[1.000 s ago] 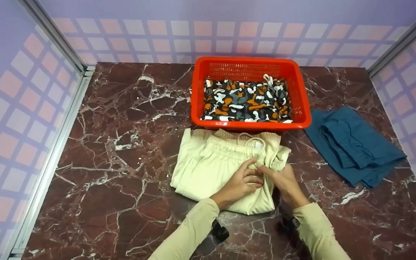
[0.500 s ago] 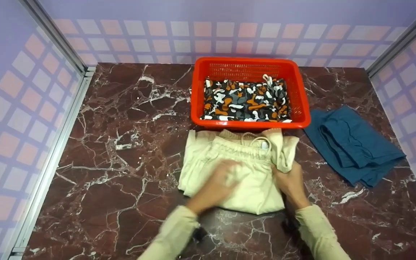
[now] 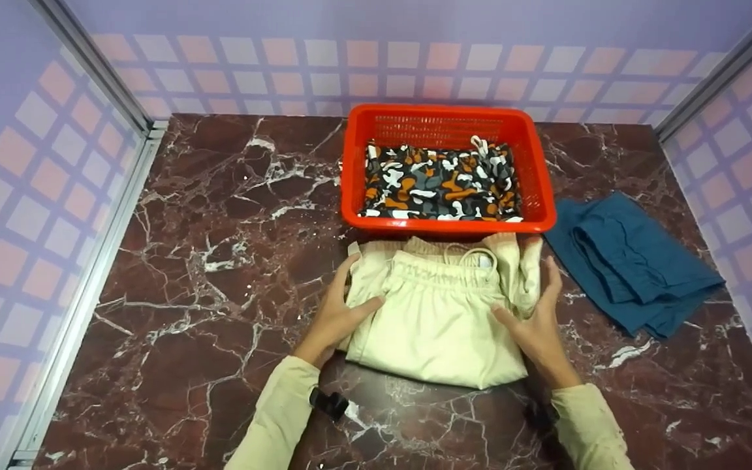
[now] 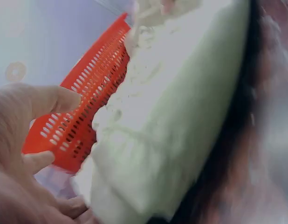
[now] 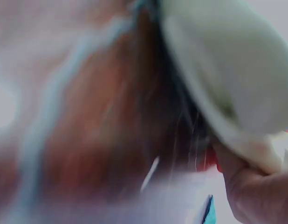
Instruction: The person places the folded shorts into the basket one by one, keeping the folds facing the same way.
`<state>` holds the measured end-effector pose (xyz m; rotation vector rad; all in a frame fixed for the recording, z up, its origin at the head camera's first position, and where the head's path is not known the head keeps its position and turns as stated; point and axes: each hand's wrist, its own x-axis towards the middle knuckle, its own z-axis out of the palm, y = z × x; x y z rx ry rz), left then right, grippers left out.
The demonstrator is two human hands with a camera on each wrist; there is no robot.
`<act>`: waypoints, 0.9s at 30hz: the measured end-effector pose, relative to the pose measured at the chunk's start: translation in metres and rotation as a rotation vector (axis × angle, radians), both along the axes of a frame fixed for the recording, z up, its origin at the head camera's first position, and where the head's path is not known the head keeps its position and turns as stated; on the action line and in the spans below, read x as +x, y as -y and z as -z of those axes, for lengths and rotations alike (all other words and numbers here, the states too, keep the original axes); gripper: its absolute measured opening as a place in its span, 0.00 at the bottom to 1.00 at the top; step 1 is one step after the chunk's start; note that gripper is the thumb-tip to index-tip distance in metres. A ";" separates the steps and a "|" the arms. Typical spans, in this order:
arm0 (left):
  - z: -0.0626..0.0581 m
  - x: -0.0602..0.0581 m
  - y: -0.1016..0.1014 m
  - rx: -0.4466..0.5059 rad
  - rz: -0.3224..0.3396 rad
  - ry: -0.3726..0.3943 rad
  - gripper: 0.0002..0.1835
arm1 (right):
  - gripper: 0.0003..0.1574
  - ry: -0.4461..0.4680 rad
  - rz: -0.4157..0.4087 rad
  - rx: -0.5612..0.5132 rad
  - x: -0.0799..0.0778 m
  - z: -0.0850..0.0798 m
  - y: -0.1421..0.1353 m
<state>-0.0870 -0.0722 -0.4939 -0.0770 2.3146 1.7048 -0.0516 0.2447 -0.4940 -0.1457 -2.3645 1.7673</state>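
Observation:
Folded cream drawstring pants [image 3: 438, 326] lie on the marble-patterned tabletop, with the gathered waistband and cord loop toward the basket. My left hand [image 3: 340, 313] is at their left side, thumb over the top and fingers along the edge. In the left wrist view, the fingers of that left hand [image 4: 23, 140] are spread beside the pale cloth [image 4: 158, 116]. At the right side, my right hand [image 3: 539, 333] has its thumb on the cloth and its fingers extended along the outer fold. The right wrist view is blurred, showing part of the right hand [image 5: 260, 191] against the fabric.
A red plastic basket [image 3: 448, 226] stands just behind the pants, with a folded camouflage-patterned garment [image 3: 441, 186] inside. Folded blue clothing [image 3: 637, 261] lies at the right. Patterned panels [image 3: 408, 72] enclose the back and both sides of the tabletop [image 3: 219, 313].
My left hand has moved from the middle of the pants to their left edge. The right hand has loosened from the side fold and lies along it. The pants have shifted slightly right.

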 end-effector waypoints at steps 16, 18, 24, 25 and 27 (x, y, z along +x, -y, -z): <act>0.007 -0.015 -0.013 -0.031 0.407 -0.083 0.44 | 0.58 -0.180 -0.230 0.386 -0.007 0.031 -0.010; 0.006 -0.015 -0.013 -0.084 0.454 -0.087 0.42 | 0.55 -0.173 -0.231 0.408 -0.007 0.031 -0.011; 0.012 -0.012 -0.013 -0.140 0.531 -0.197 0.35 | 0.48 -0.162 -0.228 0.430 -0.008 0.031 -0.012; 0.013 -0.012 -0.013 -0.144 0.530 -0.227 0.35 | 0.49 -0.158 -0.226 0.428 -0.008 0.031 -0.013; 0.017 -0.010 -0.012 -0.150 0.518 -0.263 0.34 | 0.49 -0.153 -0.221 0.426 -0.008 0.031 -0.013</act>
